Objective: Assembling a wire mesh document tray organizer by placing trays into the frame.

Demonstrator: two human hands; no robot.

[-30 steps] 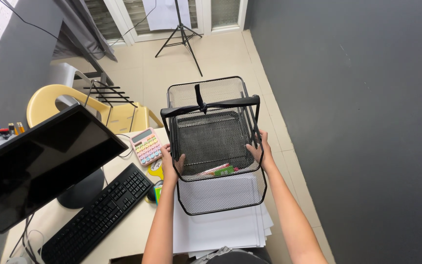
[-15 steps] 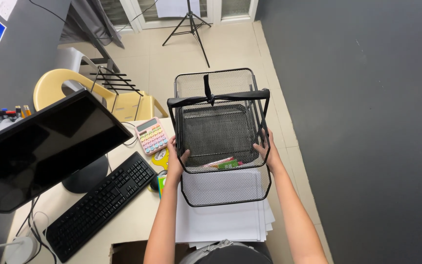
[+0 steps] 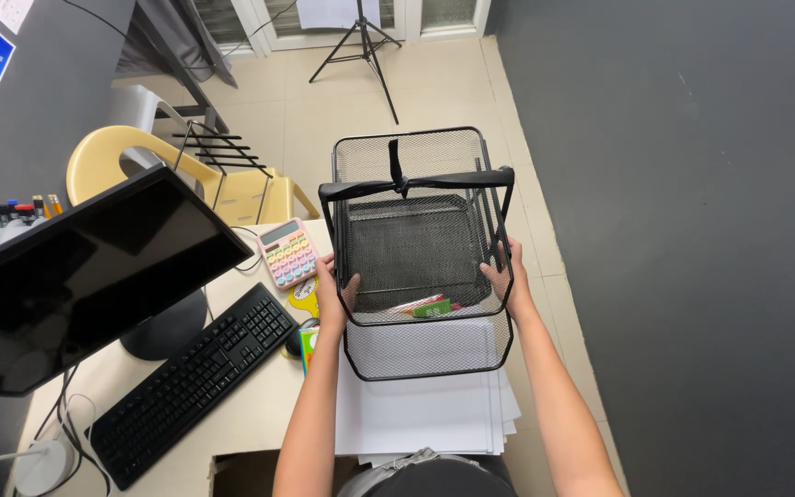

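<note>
Both of my hands grip a black wire-mesh tray rack [image 3: 420,248] by its near corners: my left hand [image 3: 334,296] wraps the left upright with fingers curled around the wire, and my right hand [image 3: 505,278] clamps the right side the same way, fingers pressed on the mesh. I see the rack over the right end of the desk [image 3: 250,405], above a stack of white paper [image 3: 425,410] whose near edge hangs toward me. Whether the rack's base touches the paper I cannot tell. Some coloured items [image 3: 430,306] lie at the front of the lower tray. On the left, just beside my left hand, sit a pastel calculator [image 3: 288,252] and a black keyboard [image 3: 190,377], with a dark monitor [image 3: 85,276] further left. To the right of the rack the desk ends close to a dark grey wall [image 3: 692,230], so room is tight there. Beyond the rack's far edge I see open tiled floor [image 3: 305,101], a yellow chair [image 3: 177,179] and a tripod [image 3: 361,46].
</note>
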